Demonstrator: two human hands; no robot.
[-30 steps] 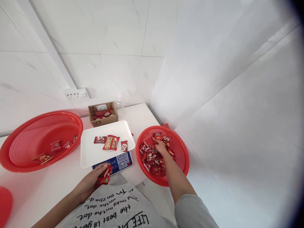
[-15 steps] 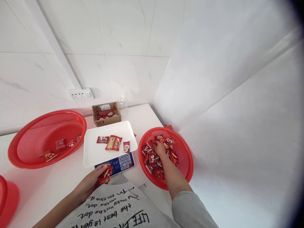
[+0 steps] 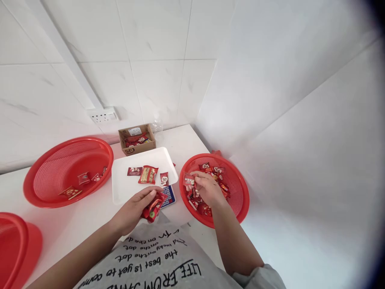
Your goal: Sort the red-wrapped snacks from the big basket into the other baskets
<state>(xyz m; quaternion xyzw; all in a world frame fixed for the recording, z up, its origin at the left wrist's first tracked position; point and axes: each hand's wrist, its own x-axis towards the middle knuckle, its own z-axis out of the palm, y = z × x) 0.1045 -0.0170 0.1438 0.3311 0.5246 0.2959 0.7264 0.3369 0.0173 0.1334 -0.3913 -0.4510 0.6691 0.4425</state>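
My left hand (image 3: 136, 208) is closed around several red snack packets (image 3: 153, 206), just in front of a white weighing tray (image 3: 122, 192). Between the fingers of my right hand (image 3: 207, 188) is a red-and-white packet (image 3: 189, 180), held above the right red basket (image 3: 240, 200). Many small red packets (image 3: 205, 209) lie inside that basket. On the tray rest a gold-and-red packet (image 3: 148, 175) and two smaller red packets, one at its left (image 3: 134, 171) and one at its right (image 3: 164, 179). The scale's blue keypad (image 3: 169, 196) shows partly below the tray; my left hand hides the rest.
A large red basket (image 3: 33, 176) with a few packets stands at left. Another red basket (image 3: 33, 241) is cut off at the lower left. Behind the tray sit a cardboard box (image 3: 140, 149) of packets and a clear plastic container (image 3: 157, 123). Walls border the table.
My right hand has lifted from the pile with a packet in its fingers. My left hand, still holding its packets, has moved right and slightly up. The view has shifted a little.
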